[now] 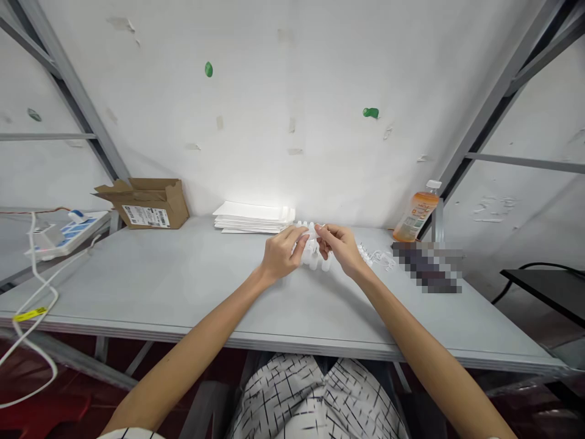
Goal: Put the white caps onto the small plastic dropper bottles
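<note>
Several small white plastic pieces (313, 259) are grouped on the grey table, just under and between my hands. My left hand (286, 250) has its thumb and fingers closed on one small white piece (311, 231) held above the group. From the right, my right hand (337, 244) meets that piece with thumb and forefinger pinched together; what lies between those fingertips is too small to make out. More white pieces and thin white strands (382, 260) lie to the right of my right hand.
White flat sheets (253, 216) are stacked by the wall. An open cardboard box (150, 204) and a power strip (75, 235) with white cables stand left. On the right are an orange drink bottle (415, 216) and a pixelated dark object (427, 267).
</note>
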